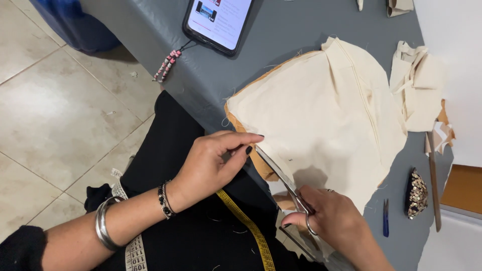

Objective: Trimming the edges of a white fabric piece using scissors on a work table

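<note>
Grey table [281, 45]: cream fabric [326, 115], phone [218, 20], maybe a thread-snip [385, 218].

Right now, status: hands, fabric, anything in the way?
Left hand pinching cream fabric edge. Right hand on scissors, blades at that edge. Nothing blocking.

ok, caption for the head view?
Left hand pinches cream fabric; right hand cuts it with scissors.

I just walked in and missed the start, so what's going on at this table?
A person seated at a grey table is cutting cream fabric with scissors. The right hand works the scissor handles, while the left hand pinches the fabric edge near the blade tips. A yellow tape measure lies across the lap, and a phone sits on the table.
</note>
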